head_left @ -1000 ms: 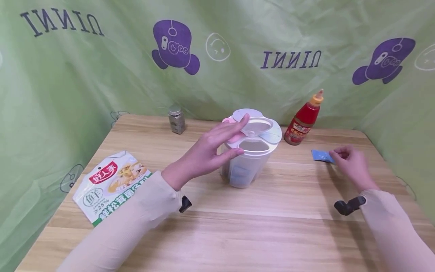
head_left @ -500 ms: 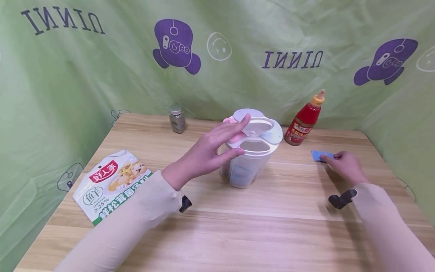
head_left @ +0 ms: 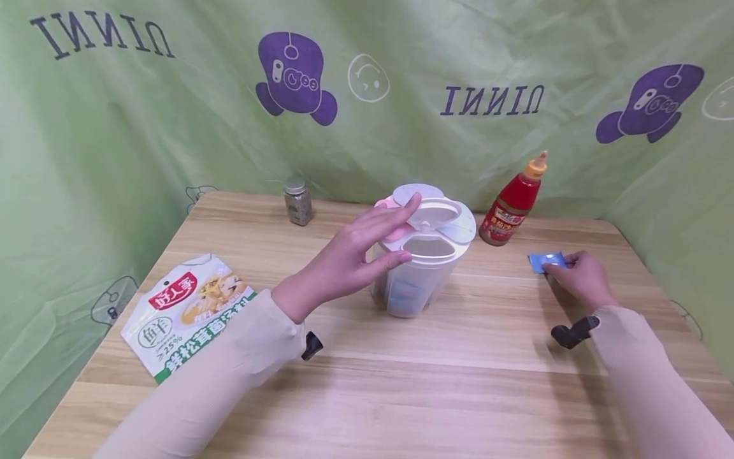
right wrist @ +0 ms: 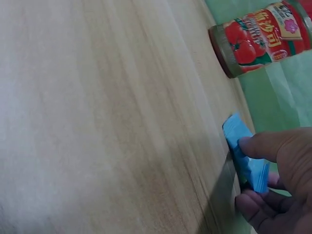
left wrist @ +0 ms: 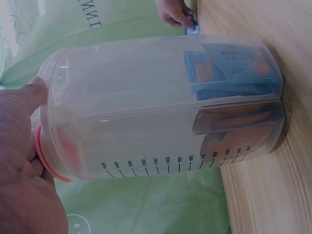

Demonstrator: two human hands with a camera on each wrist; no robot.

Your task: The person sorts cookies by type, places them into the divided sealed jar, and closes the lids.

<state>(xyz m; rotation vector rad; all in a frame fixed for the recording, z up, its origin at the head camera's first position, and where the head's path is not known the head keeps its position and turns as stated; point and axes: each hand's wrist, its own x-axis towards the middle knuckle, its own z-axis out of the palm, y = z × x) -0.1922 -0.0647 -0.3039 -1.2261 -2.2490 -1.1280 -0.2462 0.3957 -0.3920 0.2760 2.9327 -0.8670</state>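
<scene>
A translucent lidded storage jar (head_left: 410,287) stands mid-table with one lid flap (head_left: 438,213) raised over its front opening. My left hand (head_left: 355,255) rests against the jar's top, fingers extended beside the raised flap and thumb at the opening's rim. Blue sachets (left wrist: 234,68) lie in one compartment of the jar, brownish packets (left wrist: 239,126) in another, as the left wrist view shows. At the right, my right hand (head_left: 585,280) pinches a small blue sachet (right wrist: 248,156) between thumb and fingers, close over the table.
A red ketchup bottle (head_left: 510,207) with a yellow cap stands right of the jar. A small spice jar (head_left: 298,203) is at the back left. A white seasoning pouch (head_left: 183,306) lies flat at the left, partly under the left sleeve. Green cloth (head_left: 401,146) hangs behind the wooden table (head_left: 430,395).
My right hand has moved slightly left and now pinches the blue sachet farther along its length; the sachet has tilted a little. My left hand and the jar stay in place.
</scene>
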